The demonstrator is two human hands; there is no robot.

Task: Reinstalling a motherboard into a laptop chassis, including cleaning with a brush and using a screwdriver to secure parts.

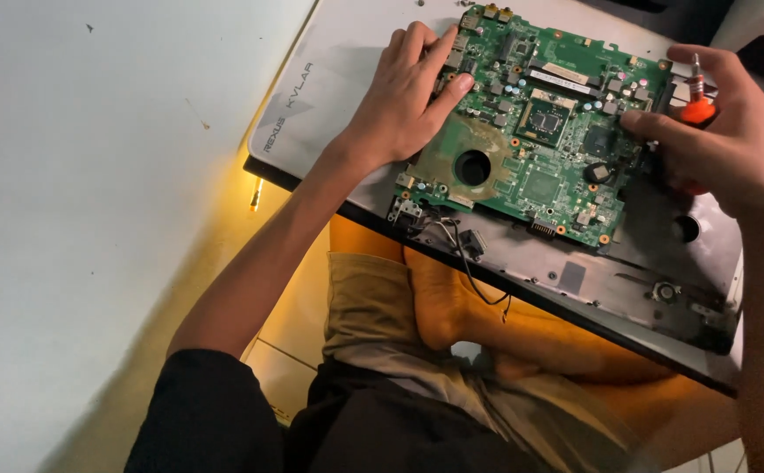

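nearest the camera are the person's own lap and crossed legs, in khaki shorts and a dark shirt, with a bare foot tucked under the near edge of the work. over the lap rests an opened laptop base, a grey metal tray with a dark rim, running from the middle to the right of the scene. in it sits a green motherboard, tilted so its far corner points up and to the right. the board shows a round hole near its left end, a square chip in the middle and many small parts around it. a short black cable with a plug trails off the board's near-left corner over the edge of the base.

the left hand lies on the far-left end of the motherboard, fingers spread and pressed flat on it, thumb along the board's edge; it grips nothing. the right hand is at the board's right end, fingers closed around a small screwdriver with an orange handle, its fingertips touching the board's right edge.

under the base, to the far left, lies a white laptop lid. left of that is a pale wall or floor surface. a small screw-like object lies just beside the lid's near-left corner.
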